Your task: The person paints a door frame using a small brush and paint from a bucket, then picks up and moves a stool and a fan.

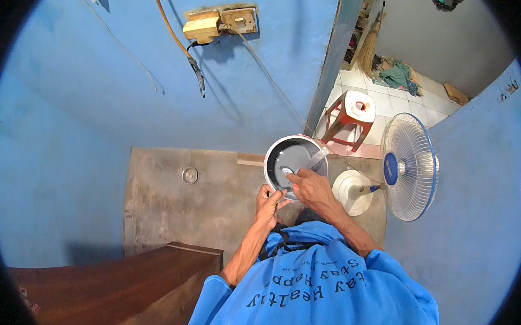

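A round container (267, 163) with a white rim and a dark grey inside stands in front of my body. My left hand (267, 204) grips its near left rim, with the thumb over the edge. My right hand (313, 189) reaches over the near right rim, its fingers bent together inside the container. What they hold, if anything, I cannot make out; a small pale round spot (287, 171) shows beside the fingertips. A clear plastic strip (317, 158), like a handle, leans against the inner wall at the far right.
A standing fan (410, 167) with a white base (352, 192) is close on the right. Beyond the doorway stands a red-and-white stool (356, 111). A small round metal dish (189, 175) lies on the floor to the left; brown wooden furniture (151, 280) is nearer. A cord (270, 76) hangs from the wall socket.
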### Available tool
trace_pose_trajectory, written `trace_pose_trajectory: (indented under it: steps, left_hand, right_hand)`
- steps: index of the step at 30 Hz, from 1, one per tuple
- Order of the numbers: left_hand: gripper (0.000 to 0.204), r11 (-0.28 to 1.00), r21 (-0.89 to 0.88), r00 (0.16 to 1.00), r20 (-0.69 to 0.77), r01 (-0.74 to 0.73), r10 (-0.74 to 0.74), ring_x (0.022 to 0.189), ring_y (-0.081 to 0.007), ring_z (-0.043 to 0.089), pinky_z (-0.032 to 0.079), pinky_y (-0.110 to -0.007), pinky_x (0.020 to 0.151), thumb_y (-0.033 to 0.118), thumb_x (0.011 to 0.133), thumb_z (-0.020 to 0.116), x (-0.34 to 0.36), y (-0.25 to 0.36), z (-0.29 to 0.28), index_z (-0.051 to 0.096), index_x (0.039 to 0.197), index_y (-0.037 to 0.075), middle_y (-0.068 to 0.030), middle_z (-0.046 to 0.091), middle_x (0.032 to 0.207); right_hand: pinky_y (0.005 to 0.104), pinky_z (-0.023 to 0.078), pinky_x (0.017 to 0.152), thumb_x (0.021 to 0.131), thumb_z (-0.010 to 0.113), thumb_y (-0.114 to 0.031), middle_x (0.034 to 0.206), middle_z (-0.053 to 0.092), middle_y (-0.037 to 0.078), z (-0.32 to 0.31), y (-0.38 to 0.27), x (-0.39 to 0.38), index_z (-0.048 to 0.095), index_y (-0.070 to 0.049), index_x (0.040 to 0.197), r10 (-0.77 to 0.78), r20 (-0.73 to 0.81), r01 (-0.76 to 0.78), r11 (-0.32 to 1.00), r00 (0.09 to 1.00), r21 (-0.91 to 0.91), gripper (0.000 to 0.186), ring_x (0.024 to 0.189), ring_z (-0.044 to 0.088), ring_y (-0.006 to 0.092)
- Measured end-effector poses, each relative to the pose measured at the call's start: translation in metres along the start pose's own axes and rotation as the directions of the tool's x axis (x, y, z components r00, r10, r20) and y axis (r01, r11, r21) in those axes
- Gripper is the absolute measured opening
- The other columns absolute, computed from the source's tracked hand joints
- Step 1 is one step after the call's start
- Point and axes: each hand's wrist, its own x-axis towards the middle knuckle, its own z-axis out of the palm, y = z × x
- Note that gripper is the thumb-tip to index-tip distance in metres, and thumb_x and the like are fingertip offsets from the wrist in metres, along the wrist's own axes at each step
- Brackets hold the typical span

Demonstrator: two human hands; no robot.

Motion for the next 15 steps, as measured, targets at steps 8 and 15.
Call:
trace_pose_trajectory:
  steps: [8,15]
  left_hand:
    - [0.025,0.999,-0.017,0.999,-0.02,-0.034,0.034,0.091,-0.0185,0.066,0.057,-0.042,0.08,0.004,0.087,0.066,-0.002,-0.001,-0.003,0.045,0.095,0.012,-0.0068,0.064,0.099]
    - [0.026,0.999,-0.013,0.998,-0.047,-0.047,0.046,0.094,-0.02,0.065,0.057,-0.044,0.081,0.002,0.085,0.066,0.0,-0.003,-0.002,0.044,0.095,0.012,-0.0083,0.063,0.101]
  right_hand:
    - [0.0422,0.056,0.064,0.082,0.067,-0.014,0.093,0.063,0.011,0.01,-0.009,-0.004,0.067,-0.01,0.109,0.04,-0.016,-0.04,0.999,0.999,-0.024,0.027,0.081,0.068,0.0309]
    - [0.0411,0.056,0.064,0.082,0.067,-0.013,0.091,0.062,0.009,0.0,-0.013,-0.007,0.068,-0.012,0.112,0.126,-0.032,-0.126,0.992,0.992,-0.007,0.03,0.08,0.068,0.0297]
